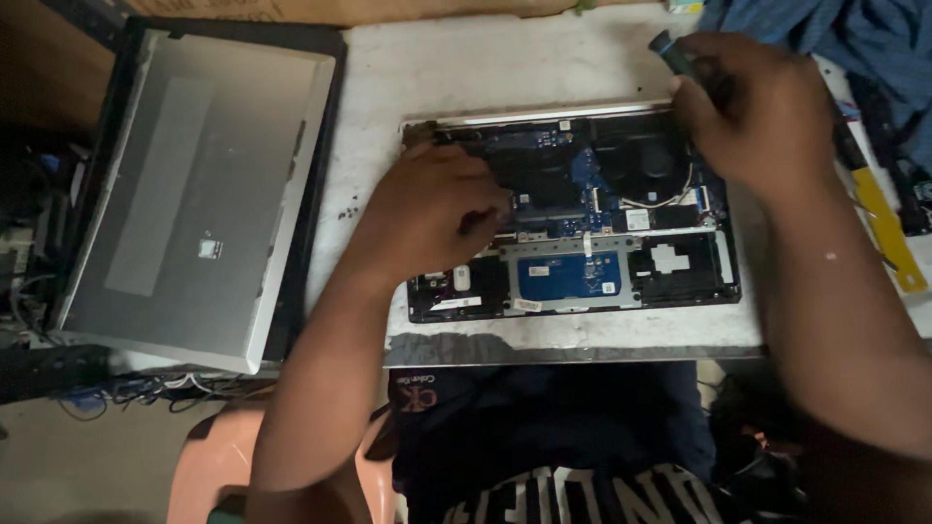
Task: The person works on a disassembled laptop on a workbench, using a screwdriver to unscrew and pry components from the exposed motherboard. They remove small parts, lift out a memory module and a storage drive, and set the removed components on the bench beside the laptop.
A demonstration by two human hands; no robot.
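Two bare hands work over an opened laptop (582,218) that lies bottom-up in the middle of a pale counter (466,78), its base cover off and its circuit board, round fan (649,160) and blue-labelled parts exposed. At about nine o'clock from the laptop's middle, the left hand (427,209) rests curled on the board's left half, fingertips pinched narrow on something small and dark; what it is cannot be told. At one o'clock, over the laptop's far right corner, the right hand (748,107) is closed around a screwdriver (677,56) with a dark handle, whose blue-tipped end sticks out toward eleven o'clock. The tip is hidden beneath the hand. Farther out at nine o'clock, well apart from the hands, the grey laptop cover (194,184) lies tilted on a dark tray. Blue cloth (854,39) is bunched at two o'clock, and a yellow tool (888,228) lies at three o'clock by the counter's edge. Risks, as a judgement: the hidden tip could slip and scratch the board or nick the thin wires near the fan, and any small freed part could roll off the counter's near edge.
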